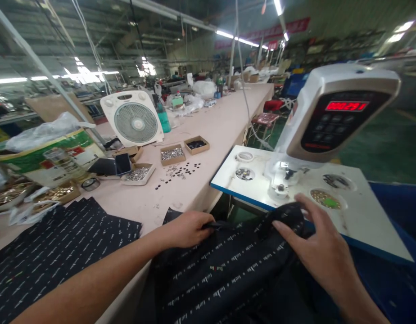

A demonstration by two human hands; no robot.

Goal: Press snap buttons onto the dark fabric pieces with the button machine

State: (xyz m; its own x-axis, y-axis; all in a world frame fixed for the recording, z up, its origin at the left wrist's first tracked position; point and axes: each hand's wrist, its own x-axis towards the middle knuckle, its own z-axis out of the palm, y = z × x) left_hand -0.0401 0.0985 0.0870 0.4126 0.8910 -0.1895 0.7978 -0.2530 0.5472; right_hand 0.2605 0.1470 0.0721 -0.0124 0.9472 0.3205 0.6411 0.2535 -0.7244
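A dark fabric piece with rows of pale lettering (214, 274) hangs between my two hands at the bottom centre. My left hand (191, 228) is closed on its upper left edge, fingers wrapped round the cloth. On the right, my right hand (321, 243) grips the raised upper corner between thumb and fingers. That corner is just in front of the white press machine (339, 108), whose display glows red. Below the machine's head, a small metal die (280, 189) rises from the white work plate (255, 193).
More printed dark fabric (76, 243) lies on the long table (224, 121) at left. Behind it are boxes of small metal parts (172, 154), a box of black parts (196, 145), scattered snaps, a white fan (133, 119) and a green carton (52, 157). Cups of fasteners (325, 198) sit in the plate.
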